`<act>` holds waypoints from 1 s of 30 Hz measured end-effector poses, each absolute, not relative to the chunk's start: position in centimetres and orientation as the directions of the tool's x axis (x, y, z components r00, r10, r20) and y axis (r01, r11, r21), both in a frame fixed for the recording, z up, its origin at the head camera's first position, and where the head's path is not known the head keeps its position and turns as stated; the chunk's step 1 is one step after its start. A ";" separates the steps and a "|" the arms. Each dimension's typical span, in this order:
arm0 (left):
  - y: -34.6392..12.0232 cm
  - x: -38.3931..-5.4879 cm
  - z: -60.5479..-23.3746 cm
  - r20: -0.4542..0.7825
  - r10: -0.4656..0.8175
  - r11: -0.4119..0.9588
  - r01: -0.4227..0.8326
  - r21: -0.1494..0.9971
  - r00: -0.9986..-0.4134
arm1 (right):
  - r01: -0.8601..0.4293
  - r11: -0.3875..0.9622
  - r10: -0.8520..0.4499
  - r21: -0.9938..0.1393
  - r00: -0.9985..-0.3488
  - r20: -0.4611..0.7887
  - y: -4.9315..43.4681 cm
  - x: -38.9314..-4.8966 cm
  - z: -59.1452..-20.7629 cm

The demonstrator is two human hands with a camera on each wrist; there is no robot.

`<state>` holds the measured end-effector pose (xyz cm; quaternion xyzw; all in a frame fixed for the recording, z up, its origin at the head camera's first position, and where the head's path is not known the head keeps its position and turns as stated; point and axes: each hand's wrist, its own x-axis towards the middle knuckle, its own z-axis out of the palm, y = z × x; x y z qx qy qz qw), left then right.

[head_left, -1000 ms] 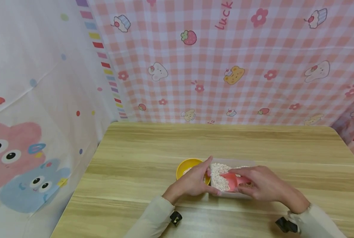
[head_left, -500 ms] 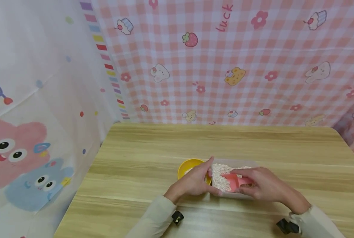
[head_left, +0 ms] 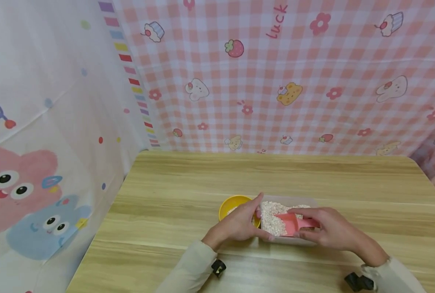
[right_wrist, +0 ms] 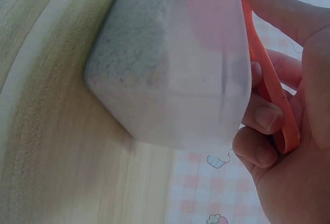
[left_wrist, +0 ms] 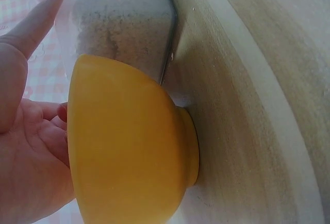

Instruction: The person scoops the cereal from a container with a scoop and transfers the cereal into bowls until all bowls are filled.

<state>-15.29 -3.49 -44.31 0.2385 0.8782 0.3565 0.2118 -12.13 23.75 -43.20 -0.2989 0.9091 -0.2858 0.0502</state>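
A clear plastic container point(head_left: 292, 241), partly filled with pale oat flakes point(head_left: 270, 215), stands on the table. My left hand point(head_left: 241, 221) reaches over a yellow bowl point(head_left: 226, 205) and holds the container's left end, thumb on the near side and fingers toward the far side. Inside the container, a pink scoop point(head_left: 289, 224) lies with its blade against the flakes. My right hand point(head_left: 331, 228) grips its handle, fingers curled round it in the right wrist view. Some flakes show in the bowl, mostly hidden by my left hand. The bowl point(left_wrist: 124, 141) stands upright close to the container's end.
The wooden table point(head_left: 188, 175) extends around the bowl and container. Behind it hangs a pink checked cloth point(head_left: 261, 69), and a white printed cloth point(head_left: 71, 101) hangs at the left. Black wrist devices point(head_left: 358, 281) sit at both sleeves.
My right hand and the scoop have shifted slightly to the right, with more of the blade and handle showing. My left hand stays at the container; the view has turned a little.
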 end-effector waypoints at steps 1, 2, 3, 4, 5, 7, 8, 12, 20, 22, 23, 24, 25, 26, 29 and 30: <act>-3.5 -15.3 -44.3 -0.201 0.571 0.631 0.269 0.727 -0.796 | -0.510 0.656 -0.571 -0.555 -0.818 0.077 23.8 -12.1 -43.2; -3.5 -15.3 -44.3 -0.201 0.570 0.631 0.269 0.728 -0.796 | -0.510 0.653 -0.570 -0.560 -0.818 0.080 23.8 -12.1 -43.3; -3.5 -15.3 -44.3 -0.201 0.570 0.631 0.267 0.728 -0.797 | -0.509 0.651 -0.569 -0.564 -0.818 0.083 23.8 -12.1 -43.3; -3.5 -15.3 -44.4 -0.203 0.568 0.632 0.264 0.728 -0.797 | -0.511 0.649 -0.567 -0.564 -0.819 0.089 23.7 -12.1 -43.3; -3.5 -15.3 -44.4 -0.204 0.566 0.633 0.263 0.728 -0.798 | -0.510 0.646 -0.565 -0.567 -0.820 0.094 23.7 -12.1 -43.4; -3.5 -15.3 -44.4 -0.207 0.564 0.635 0.259 0.727 -0.800 | -0.508 0.644 -0.559 -0.572 -0.823 0.102 23.7 -12.1 -43.5; -3.5 -15.3 -44.4 -0.209 0.562 0.637 0.257 0.727 -0.800 | -0.502 0.643 -0.555 -0.578 -0.826 0.100 23.7 -12.1 -43.6; -3.5 -15.3 -44.3 -0.211 0.561 0.635 0.253 0.730 -0.801 | -0.467 0.650 -0.538 -0.599 -0.840 0.071 23.8 -12.1 -43.7; -3.5 -15.2 -44.2 -0.207 0.567 0.630 0.259 0.732 -0.797 | -0.428 0.643 -0.522 -0.635 -0.852 0.045 24.1 -12.2 -43.7; -3.6 -15.2 -44.2 -0.205 0.568 0.630 0.261 0.731 -0.797 | -0.429 0.631 -0.524 -0.646 -0.850 0.052 24.1 -12.3 -43.7; -3.6 -15.2 -44.2 -0.203 0.568 0.630 0.263 0.730 -0.797 | -0.432 0.628 -0.525 -0.647 -0.849 0.058 24.1 -12.3 -43.8; -3.6 -15.2 -44.2 -0.201 0.569 0.630 0.266 0.730 -0.797 | -0.436 0.624 -0.525 -0.649 -0.849 0.066 24.1 -12.3 -43.8; -3.6 -15.2 -44.2 -0.200 0.570 0.629 0.267 0.730 -0.797 | -0.438 0.620 -0.525 -0.651 -0.848 0.070 24.1 -12.3 -43.8; -3.6 -15.2 -44.2 -0.200 0.570 0.629 0.268 0.730 -0.797 | -0.440 0.618 -0.525 -0.652 -0.848 0.074 24.1 -12.3 -43.7; -3.5 -15.3 -44.2 -0.196 0.573 0.626 0.271 0.732 -0.795 | -0.440 0.611 -0.523 -0.658 -0.848 0.081 24.1 -12.2 -43.7; -3.5 -15.3 -44.2 -0.196 0.575 0.624 0.271 0.733 -0.795 | -0.438 0.607 -0.523 -0.663 -0.848 0.081 24.1 -12.2 -43.7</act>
